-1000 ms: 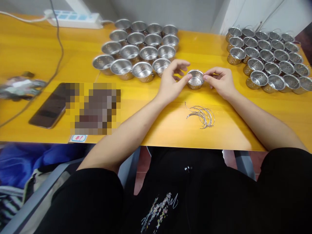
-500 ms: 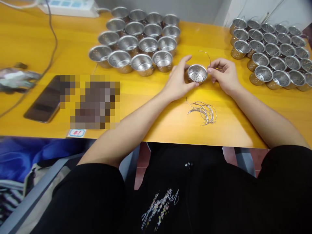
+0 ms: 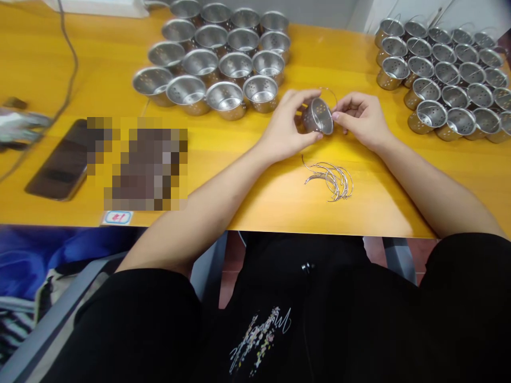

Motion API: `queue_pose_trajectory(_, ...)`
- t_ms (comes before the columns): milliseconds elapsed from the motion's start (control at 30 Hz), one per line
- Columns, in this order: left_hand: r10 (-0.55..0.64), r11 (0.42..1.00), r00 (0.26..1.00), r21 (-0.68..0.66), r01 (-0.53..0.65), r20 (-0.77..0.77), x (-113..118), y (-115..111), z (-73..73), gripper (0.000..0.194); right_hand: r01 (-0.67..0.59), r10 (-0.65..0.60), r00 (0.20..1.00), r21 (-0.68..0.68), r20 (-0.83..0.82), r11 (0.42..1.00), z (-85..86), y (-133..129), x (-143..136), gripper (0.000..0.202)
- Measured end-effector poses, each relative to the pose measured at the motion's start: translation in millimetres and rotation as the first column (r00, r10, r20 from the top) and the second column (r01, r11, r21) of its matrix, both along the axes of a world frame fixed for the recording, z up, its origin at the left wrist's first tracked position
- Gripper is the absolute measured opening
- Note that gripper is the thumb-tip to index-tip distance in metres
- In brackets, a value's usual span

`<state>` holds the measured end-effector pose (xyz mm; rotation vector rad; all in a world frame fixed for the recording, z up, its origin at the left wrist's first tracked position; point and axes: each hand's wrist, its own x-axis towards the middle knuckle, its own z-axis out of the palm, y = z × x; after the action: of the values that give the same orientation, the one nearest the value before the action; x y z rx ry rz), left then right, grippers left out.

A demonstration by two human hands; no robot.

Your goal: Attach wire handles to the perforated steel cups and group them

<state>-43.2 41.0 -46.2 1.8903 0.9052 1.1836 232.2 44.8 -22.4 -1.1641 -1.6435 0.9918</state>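
Observation:
My left hand (image 3: 288, 125) grips a small perforated metal cup (image 3: 318, 116) between thumb and fingers, its mouth tilted toward the right. A thin curved wire handle (image 3: 332, 94) arches over the cup's rim. My right hand (image 3: 361, 118) pinches that wire at the rim's right side; whether the wire end sits in a hole is too small to tell. Below the hands, a loose pile of curved wire handles (image 3: 335, 181) lies on the yellow table (image 3: 271, 207).
Rows of perforated cups without visible handles (image 3: 225, 98) stand at the back left. Several cups with wire handles (image 3: 427, 114) stand at the right. Toward the left lie a phone (image 3: 58, 162), a pixelated patch (image 3: 146, 170), a small label (image 3: 118, 217) and a cable (image 3: 72, 58).
The cup has turned in my left hand from facing up to facing right. My right hand and the wire have shifted slightly left, against the rim. The whole view has moved a little.

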Motion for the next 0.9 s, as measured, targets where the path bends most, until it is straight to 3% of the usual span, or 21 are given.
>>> queue_pose_trajectory(233, 0.001, 1.000, 1.000, -0.011, -0.001, -0.013, 0, -2, 3.6, 0.088, 0.027, -0.027, 1.000, 0.015, 0.009, 1.000, -3.4, 1, 1, 0.062)
queue_pose_trajectory(433, 0.001, 1.000, 1.000, 0.016, 0.000, -0.023, 0, -1, 0.9, 0.080, 0.011, -0.012, 1.000, 0.029, 0.010, 1.000, -3.9, 1, 2, 0.061)
queue_pose_trajectory(900, -0.009, 0.999, 1.000, 0.048, 0.010, -0.019, -2, 6, -8.1, 0.083, 0.046, -0.047, 0.997, 0.029, 0.054, 0.999, 2.5, -2, -1, 0.064)
